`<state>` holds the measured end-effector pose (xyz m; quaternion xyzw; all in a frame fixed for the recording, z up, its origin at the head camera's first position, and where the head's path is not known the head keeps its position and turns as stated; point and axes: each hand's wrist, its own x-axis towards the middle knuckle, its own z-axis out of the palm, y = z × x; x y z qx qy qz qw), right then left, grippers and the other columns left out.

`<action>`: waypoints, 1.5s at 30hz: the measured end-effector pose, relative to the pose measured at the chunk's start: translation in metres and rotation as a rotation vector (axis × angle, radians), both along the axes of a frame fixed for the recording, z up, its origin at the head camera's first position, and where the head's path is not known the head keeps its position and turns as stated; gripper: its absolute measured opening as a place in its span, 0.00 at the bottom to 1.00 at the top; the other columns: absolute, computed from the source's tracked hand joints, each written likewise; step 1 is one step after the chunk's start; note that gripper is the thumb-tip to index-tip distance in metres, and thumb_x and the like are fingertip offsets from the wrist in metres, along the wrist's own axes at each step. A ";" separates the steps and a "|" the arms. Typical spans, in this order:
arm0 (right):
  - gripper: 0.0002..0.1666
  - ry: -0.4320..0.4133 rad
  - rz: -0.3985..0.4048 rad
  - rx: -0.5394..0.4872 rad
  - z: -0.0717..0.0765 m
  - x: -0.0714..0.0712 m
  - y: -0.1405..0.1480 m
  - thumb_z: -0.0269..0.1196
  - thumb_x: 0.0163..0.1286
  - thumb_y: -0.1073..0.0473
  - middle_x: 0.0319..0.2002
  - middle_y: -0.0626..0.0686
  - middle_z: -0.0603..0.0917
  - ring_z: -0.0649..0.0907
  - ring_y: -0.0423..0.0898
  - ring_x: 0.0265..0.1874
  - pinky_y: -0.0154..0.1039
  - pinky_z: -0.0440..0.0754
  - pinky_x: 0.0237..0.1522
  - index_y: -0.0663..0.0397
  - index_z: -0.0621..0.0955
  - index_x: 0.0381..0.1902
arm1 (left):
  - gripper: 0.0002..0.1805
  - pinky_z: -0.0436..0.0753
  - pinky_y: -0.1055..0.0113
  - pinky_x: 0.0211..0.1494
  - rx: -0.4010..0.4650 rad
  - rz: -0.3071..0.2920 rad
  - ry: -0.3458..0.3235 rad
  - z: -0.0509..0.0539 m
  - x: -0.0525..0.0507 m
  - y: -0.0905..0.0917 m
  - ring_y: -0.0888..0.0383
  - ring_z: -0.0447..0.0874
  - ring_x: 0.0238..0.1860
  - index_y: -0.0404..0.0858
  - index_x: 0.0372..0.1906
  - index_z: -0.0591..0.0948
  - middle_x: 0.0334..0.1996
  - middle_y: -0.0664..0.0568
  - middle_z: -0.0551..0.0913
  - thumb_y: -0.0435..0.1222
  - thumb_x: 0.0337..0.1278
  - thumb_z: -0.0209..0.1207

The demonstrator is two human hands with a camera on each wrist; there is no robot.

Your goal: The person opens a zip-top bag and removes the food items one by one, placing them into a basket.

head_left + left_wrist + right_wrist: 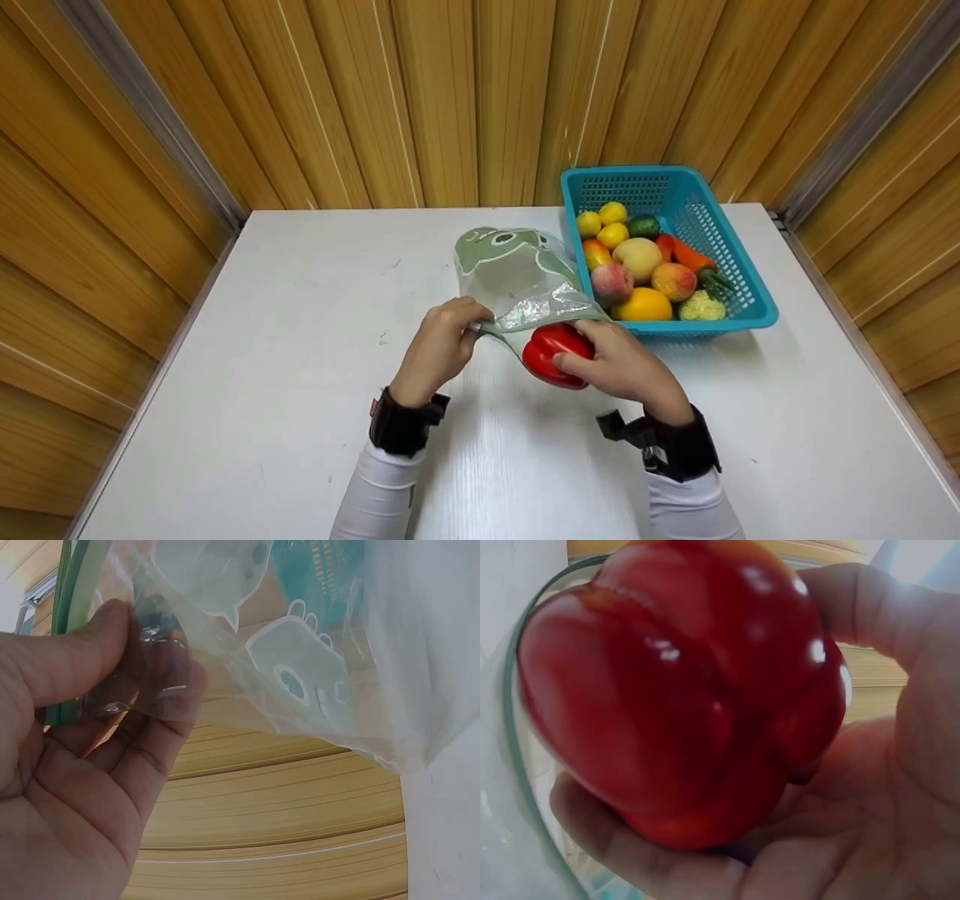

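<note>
A red bell pepper (553, 352) is gripped between the thumb and fingers of my right hand (626, 360). It sits at the mouth of a clear zip bag (517, 281) printed with a green cartoon animal. In the right wrist view the bag's green rim (514, 697) curves around the far side of the pepper (682, 690). My left hand (442, 341) pinches the bag's edge at the left end of its mouth. The left wrist view shows the thumb of this hand (82, 742) on the plastic beside the green zip strip (71, 607), with fingers behind the film.
At the back right stands a blue-green plastic basket (739, 262), close beside the bag. It holds lemons (613, 236), peaches (673, 281), an orange (643, 305), a carrot (691, 256) and other produce. A white table (300, 360) lies beneath, with wood-patterned panels (442, 105) around it.
</note>
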<state>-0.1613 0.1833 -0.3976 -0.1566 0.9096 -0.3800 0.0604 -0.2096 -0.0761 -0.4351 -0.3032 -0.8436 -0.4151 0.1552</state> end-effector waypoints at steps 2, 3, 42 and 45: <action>0.26 0.002 0.009 0.011 0.003 0.002 0.001 0.64 0.70 0.54 0.51 0.60 0.85 0.81 0.57 0.48 0.54 0.84 0.50 0.66 0.79 0.59 | 0.11 0.86 0.63 0.45 -0.002 0.000 -0.001 0.000 0.000 0.000 0.57 0.84 0.37 0.35 0.34 0.88 0.33 0.51 0.86 0.17 0.53 0.65; 0.27 0.004 0.013 0.017 0.004 0.003 0.002 0.64 0.70 0.54 0.51 0.61 0.85 0.81 0.56 0.47 0.54 0.84 0.49 0.66 0.79 0.60 | 0.11 0.86 0.63 0.46 -0.002 -0.001 -0.002 0.000 0.000 0.000 0.58 0.84 0.37 0.35 0.34 0.88 0.33 0.51 0.87 0.17 0.53 0.65; 0.30 -0.005 -0.024 -0.194 0.036 0.033 0.051 0.67 0.71 0.61 0.56 0.63 0.83 0.81 0.58 0.51 0.35 0.86 0.44 0.64 0.75 0.69 | 0.08 0.86 0.64 0.45 -0.029 -0.011 0.033 0.001 0.001 -0.001 0.58 0.85 0.37 0.35 0.33 0.88 0.31 0.52 0.86 0.21 0.55 0.67; 0.31 -0.016 -0.058 -0.211 0.036 0.033 0.056 0.66 0.72 0.63 0.58 0.65 0.83 0.81 0.58 0.51 0.34 0.86 0.44 0.65 0.74 0.70 | 0.08 0.86 0.64 0.45 -0.028 -0.011 0.026 0.001 0.001 -0.001 0.58 0.85 0.38 0.35 0.33 0.88 0.32 0.53 0.86 0.20 0.55 0.66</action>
